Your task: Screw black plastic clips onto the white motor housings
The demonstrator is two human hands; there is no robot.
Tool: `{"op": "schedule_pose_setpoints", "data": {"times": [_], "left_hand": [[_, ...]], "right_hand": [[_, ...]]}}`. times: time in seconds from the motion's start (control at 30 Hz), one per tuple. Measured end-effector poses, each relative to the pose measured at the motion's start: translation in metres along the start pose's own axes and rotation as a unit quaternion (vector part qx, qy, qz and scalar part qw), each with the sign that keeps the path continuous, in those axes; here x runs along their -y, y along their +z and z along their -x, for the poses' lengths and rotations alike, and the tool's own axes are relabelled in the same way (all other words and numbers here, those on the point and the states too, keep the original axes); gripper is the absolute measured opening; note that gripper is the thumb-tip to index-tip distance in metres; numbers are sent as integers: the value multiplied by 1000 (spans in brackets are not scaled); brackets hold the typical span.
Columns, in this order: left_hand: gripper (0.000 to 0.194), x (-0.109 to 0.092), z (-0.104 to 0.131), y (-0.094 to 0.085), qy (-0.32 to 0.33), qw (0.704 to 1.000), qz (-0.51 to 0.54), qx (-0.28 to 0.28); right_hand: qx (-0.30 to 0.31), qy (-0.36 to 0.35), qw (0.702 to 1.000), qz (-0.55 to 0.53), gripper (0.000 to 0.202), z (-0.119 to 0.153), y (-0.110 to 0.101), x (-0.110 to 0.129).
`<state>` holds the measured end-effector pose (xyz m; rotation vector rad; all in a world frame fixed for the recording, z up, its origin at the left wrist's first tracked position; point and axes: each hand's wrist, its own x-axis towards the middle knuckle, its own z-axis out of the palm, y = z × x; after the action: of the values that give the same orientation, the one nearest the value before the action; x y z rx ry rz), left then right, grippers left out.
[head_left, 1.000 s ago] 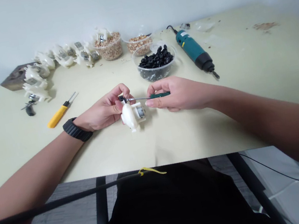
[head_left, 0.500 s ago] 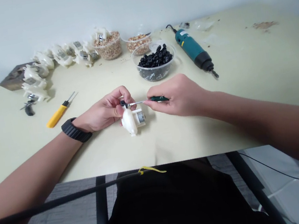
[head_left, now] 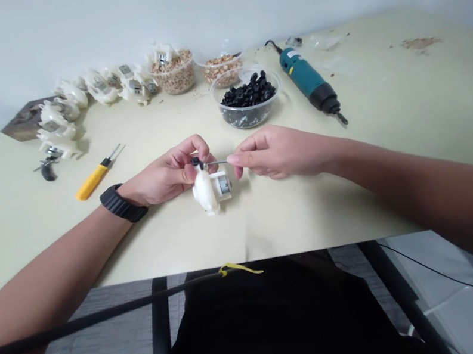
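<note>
My left hand (head_left: 172, 172) pinches a white plastic part (head_left: 206, 192) with a grey motor (head_left: 223, 185) on its right side. A small black piece (head_left: 196, 161) sits at the top of this part, beside my left fingertips. From the right, my right hand (head_left: 280, 150) is closed on a screwdriver. Its thin metal shaft (head_left: 217, 162) points left and its tip meets the top of the white part near the black piece. The screwdriver's handle is hidden by my right hand.
A yellow screwdriver (head_left: 93, 181) lies at left, below several white assemblies (head_left: 57, 131). Behind my hands stand a bowl of black pieces (head_left: 248, 114) and two tubs of small parts (head_left: 175, 81) (head_left: 223, 70). A teal power tool (head_left: 307, 80) lies at back right.
My right hand has turned about the screwdriver, and the green handle that showed before is now covered. My left hand and the white part stay nearly in place.
</note>
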<state>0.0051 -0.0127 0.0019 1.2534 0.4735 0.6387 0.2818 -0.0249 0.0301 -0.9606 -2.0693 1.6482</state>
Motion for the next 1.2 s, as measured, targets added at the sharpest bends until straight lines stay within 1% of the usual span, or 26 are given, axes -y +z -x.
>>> {"op": "schedule_pose_setpoints", "data": {"times": [0.03,0.1,0.13,0.23,0.3,0.33,0.43,0.6,0.8,1.0,1.1,1.2], "left_hand": [[37,-1,0,1,-1,1000,9,0],[39,-2,0,2,-8,1000,26,1],[40,-2,0,3,-12,999,35,3],[40,-4,0,6,-16,998,63,8],[39,-4,1,7,-17,997,77,11],[39,-4,1,7,-20,997,80,10],[41,-4,1,6,-26,997,79,9],[40,-4,1,6,-22,997,80,5],[42,-5,0,8,-18,998,64,-11],[40,-5,0,7,-14,998,64,-3],[42,-5,0,7,-22,998,66,-6],[46,-5,0,8,-24,998,57,-22]], "right_hand": [[-12,-23,999,26,42,1,-1,2],[-57,-85,990,100,36,3,-2,7],[-86,-121,979,141,32,4,-2,8],[-167,-211,930,249,20,7,1,8],[-188,-241,905,296,17,7,2,5],[-190,-251,897,312,17,7,3,4],[-188,-267,885,330,19,6,4,0],[-199,-278,878,335,20,5,4,-1],[-198,-263,882,336,21,6,5,0],[-189,-269,888,320,22,5,6,0],[-193,-258,892,318,21,6,6,1],[-194,-253,894,315,21,6,7,2]]}}
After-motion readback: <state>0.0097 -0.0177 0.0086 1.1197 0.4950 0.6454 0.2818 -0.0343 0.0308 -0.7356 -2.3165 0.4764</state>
